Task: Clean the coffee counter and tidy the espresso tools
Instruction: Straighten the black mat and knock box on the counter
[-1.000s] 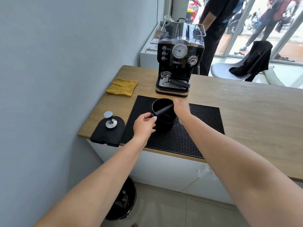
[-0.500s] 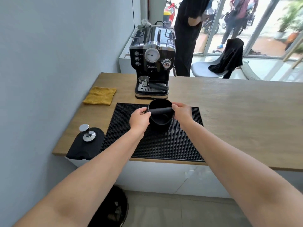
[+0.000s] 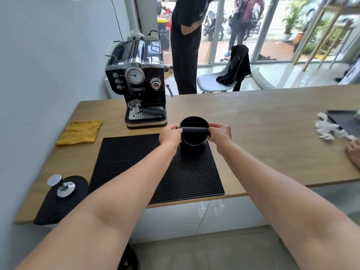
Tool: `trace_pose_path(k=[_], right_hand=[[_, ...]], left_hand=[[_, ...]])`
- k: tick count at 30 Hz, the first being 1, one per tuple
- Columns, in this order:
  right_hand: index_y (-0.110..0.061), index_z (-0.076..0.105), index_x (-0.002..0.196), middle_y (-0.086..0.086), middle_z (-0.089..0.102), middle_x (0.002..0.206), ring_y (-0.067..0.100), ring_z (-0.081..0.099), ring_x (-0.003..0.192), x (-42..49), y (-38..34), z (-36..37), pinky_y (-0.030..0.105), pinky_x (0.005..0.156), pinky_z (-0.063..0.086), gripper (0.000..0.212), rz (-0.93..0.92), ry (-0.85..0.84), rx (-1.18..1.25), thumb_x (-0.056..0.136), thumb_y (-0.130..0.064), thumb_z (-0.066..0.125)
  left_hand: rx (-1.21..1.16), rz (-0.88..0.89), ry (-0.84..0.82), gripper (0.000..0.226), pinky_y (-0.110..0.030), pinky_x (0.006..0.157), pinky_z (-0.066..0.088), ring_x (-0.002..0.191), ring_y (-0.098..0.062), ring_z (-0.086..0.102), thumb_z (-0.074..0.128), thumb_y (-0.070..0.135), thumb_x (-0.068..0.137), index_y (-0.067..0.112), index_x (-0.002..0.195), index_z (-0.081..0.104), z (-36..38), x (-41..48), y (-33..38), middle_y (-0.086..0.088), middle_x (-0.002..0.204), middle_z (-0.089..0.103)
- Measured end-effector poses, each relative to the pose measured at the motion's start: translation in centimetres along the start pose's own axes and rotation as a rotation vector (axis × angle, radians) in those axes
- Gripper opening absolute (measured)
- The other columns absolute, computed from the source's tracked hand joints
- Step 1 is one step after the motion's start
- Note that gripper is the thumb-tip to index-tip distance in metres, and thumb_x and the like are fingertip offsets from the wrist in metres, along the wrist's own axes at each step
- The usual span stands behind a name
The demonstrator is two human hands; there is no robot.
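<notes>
Both hands, left (image 3: 169, 135) and right (image 3: 220, 134), pinch the knock bar (image 3: 194, 130) ends across the knock box (image 3: 193, 141) on the black mat (image 3: 136, 164). Seating it needs even pressure.

Both forearms are bare from the lower edge of the view up to the wrists, with no sleeve, cuff or glove showing on either. The left hand (image 3: 169, 136) and the right hand (image 3: 220, 134) are bare too, and no ring, watch, bracelet or strap shows on the visible sides of the wrists or the fingers (image 3: 174, 127). The forearms look broad at 6 o'clock and taper toward the hands near the middle of the view, a stretch made by the wide-angle lens; the nails are too small to make out.
</notes>
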State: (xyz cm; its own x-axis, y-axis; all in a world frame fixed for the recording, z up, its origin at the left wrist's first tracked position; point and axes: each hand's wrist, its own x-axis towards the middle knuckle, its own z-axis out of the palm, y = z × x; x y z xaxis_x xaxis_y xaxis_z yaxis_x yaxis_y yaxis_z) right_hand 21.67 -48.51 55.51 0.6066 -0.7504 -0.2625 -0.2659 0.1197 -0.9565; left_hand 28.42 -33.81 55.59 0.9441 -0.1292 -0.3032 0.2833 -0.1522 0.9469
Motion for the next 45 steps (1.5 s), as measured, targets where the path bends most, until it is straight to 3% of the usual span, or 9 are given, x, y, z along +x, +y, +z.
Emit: trace_pose_path(k=[7,11,16,25,29,32,35,41,45], right_hand=[[-0.009,0.064,0.124,0.009,0.065,0.116,0.024,0.061,0.108,1.3,0.0,-0.6,0.039,0.099,0.052,0.037,0.021,-0.051,-0.008,0.09,-0.002,0.053],[-0.01,0.065,0.123,0.008,0.067,0.112,0.022,0.063,0.101,1.8,0.4,-0.4,0.034,0.093,0.055,0.038,0.016,-0.053,-0.021,0.089,-0.001,0.053],[-0.011,0.067,0.12,-0.001,0.066,0.097,0.02,0.064,0.096,2.0,0.7,0.0,0.035,0.092,0.056,0.036,0.008,-0.042,-0.045,0.089,-0.002,0.052],[-0.012,0.067,0.122,0.007,0.067,0.119,0.025,0.063,0.112,2.0,0.3,0.2,0.041,0.1,0.051,0.039,0.023,-0.033,-0.093,0.09,0.002,0.049],[-0.015,0.064,0.127,0.004,0.067,0.123,0.022,0.063,0.112,1.2,0.5,0.4,0.037,0.101,0.051,0.043,0.01,-0.029,-0.09,0.091,0.003,0.049],[-0.014,0.059,0.135,0.0,0.063,0.131,0.016,0.06,0.114,0.2,0.8,0.8,0.021,0.095,0.046,0.044,-0.042,0.002,-0.085,0.094,-0.001,0.047],[-0.017,0.055,0.139,0.0,0.06,0.136,0.019,0.058,0.121,-0.3,0.9,1.1,0.023,0.099,0.045,0.05,-0.046,0.007,-0.093,0.094,0.0,0.044],[-0.018,0.054,0.14,0.002,0.059,0.136,0.02,0.056,0.122,-0.3,0.3,0.7,0.019,0.087,0.04,0.057,-0.005,-0.036,-0.127,0.089,0.005,0.042],[-0.019,0.053,0.14,0.002,0.06,0.134,0.017,0.055,0.11,-0.5,-0.2,0.6,0.021,0.084,0.04,0.06,-0.001,-0.051,-0.155,0.087,0.006,0.042]], left_hand=[[0.055,0.013,0.059,0.041,-0.035,0.08,0.061,0.072,-0.008,0.059,0.064,0.015,0.091,0.019,0.131,0.063,1.7,1.2,-0.1,0.004,0.1,0.064],[0.045,0.009,0.069,0.041,-0.039,0.085,0.06,0.074,-0.007,0.058,0.065,0.014,0.09,0.016,0.132,0.063,1.8,1.5,-0.4,0.004,0.102,0.063],[0.056,0.023,0.066,0.044,-0.035,0.082,0.06,0.082,-0.008,0.062,0.064,0.011,0.09,0.018,0.134,0.061,1.6,1.5,-0.9,-0.001,0.125,0.065],[0.074,0.031,0.052,0.044,-0.038,0.086,0.06,0.092,-0.014,0.065,0.066,0.011,0.089,0.018,0.132,0.062,1.3,1.2,-1.0,-0.002,0.122,0.066],[0.078,0.019,0.058,0.044,-0.037,0.079,0.062,0.077,-0.01,0.064,0.067,0.011,0.089,0.02,0.132,0.062,1.3,0.9,-0.9,0.007,0.095,0.064],[0.091,0.015,0.06,0.043,-0.038,0.084,0.06,0.09,-0.015,0.066,0.068,0.012,0.088,0.021,0.13,0.063,1.2,0.7,-1.0,0.0,0.116,0.067],[0.093,0.007,0.058,0.043,-0.038,0.087,0.059,0.098,-0.018,0.067,0.067,0.011,0.088,0.022,0.129,0.064,1.2,0.6,-0.9,-0.003,0.12,0.068],[0.098,0.001,0.036,0.046,-0.039,0.089,0.058,0.101,-0.019,0.066,0.067,0.01,0.088,0.021,0.132,0.062,1.0,0.5,-0.7,-0.004,0.121,0.067],[0.084,-0.002,0.0,0.047,-0.04,0.088,0.059,0.1,-0.02,0.066,0.066,0.009,0.089,0.019,0.135,0.06,0.9,0.2,-0.4,-0.005,0.12,0.067]])
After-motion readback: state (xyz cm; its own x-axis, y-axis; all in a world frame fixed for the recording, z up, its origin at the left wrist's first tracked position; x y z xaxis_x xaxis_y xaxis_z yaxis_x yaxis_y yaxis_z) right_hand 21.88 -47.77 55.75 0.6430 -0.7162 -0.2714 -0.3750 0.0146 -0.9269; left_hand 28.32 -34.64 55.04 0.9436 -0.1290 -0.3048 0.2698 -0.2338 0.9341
